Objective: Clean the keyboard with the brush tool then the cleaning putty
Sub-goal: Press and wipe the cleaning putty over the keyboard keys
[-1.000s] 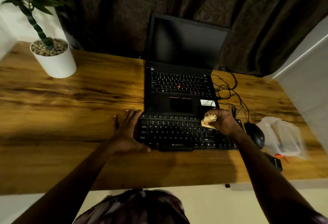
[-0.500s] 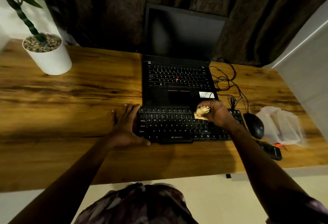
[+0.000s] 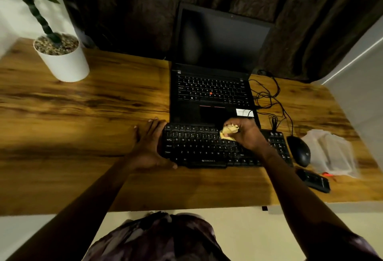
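Head view: a black keyboard [image 3: 207,149] is seen lying on the wooden tabletop [image 3: 83,115], just in front of an open laptop [image 3: 211,95] whose screen is dark. A lump of yellow cleaning putty [image 3: 228,132] is gripped in the curled fingers of the right hand [image 3: 246,134] and is held down against the keys in the far rows, somewhat right of the keyboard's middle. The left hand [image 3: 149,147] is laid flat with its fingers straight against the left end of the keyboard, the palm resting on the tabletop and the thumb stretched along the near edge.

To the right of the keyboard a black mouse [image 3: 299,151] is placed, and beside it, further right, a crumpled clear plastic bag [image 3: 329,153] is found. A dark oblong object [image 3: 314,180] is seen nearer than the mouse; what it is cannot be told. Loose black cables [image 3: 269,99] are spread to the right of the laptop. At the far left corner a white pot [image 3: 64,64] filled with pebbles and holding a green plant is set. A dark curtain [image 3: 134,8] is hung behind the tabletop.
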### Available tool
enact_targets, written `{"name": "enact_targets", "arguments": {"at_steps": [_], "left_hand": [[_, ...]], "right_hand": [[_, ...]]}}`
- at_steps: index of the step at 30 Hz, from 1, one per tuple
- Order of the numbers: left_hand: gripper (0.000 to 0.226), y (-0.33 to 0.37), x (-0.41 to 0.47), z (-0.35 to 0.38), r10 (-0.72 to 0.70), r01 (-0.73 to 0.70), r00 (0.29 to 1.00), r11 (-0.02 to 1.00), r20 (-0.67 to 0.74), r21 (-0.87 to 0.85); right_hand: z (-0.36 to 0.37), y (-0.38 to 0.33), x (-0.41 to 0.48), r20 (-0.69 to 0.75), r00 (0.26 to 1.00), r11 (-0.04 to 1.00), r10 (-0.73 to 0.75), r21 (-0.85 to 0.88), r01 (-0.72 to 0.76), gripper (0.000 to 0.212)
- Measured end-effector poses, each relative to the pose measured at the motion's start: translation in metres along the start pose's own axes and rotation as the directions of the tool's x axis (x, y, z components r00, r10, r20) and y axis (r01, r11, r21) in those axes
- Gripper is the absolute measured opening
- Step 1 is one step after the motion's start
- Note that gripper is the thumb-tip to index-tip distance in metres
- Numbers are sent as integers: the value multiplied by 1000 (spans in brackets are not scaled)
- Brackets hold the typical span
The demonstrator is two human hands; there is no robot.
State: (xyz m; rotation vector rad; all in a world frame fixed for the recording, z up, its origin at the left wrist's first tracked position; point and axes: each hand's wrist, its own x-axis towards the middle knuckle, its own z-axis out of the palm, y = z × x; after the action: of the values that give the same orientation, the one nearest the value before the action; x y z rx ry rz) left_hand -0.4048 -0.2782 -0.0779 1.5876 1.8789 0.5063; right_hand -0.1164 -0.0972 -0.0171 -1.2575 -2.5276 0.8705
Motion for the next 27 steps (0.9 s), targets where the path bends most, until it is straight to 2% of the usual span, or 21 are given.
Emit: {"name": "enact_targets", "arguments": {"at_steps": [3,8,15,20,27], "left_hand": [[165,1,-1,0,-3,3,1000,1000,2,-3],[166,-1,0,0,-9,9,1000,1000,4,4],[164,0,0,1,-2,2,1000,1000,-10,19],[169,-1,3,3,-19,20,1000,999,-3,41],[169,-2,5,2,-33,31,999,997,22,74]], "right_hand": [[23,-17,11,27,999,999,-32,30,31,45],[31,-27,20,82,996,999,-40,0,40,36],[25,-23,12,-22,996,996,-88,9,88,27],[57,-52,28,16,996,991,-90,99,88,33],[34,-30,17,1,993,993,-115,21,115,27]]}}
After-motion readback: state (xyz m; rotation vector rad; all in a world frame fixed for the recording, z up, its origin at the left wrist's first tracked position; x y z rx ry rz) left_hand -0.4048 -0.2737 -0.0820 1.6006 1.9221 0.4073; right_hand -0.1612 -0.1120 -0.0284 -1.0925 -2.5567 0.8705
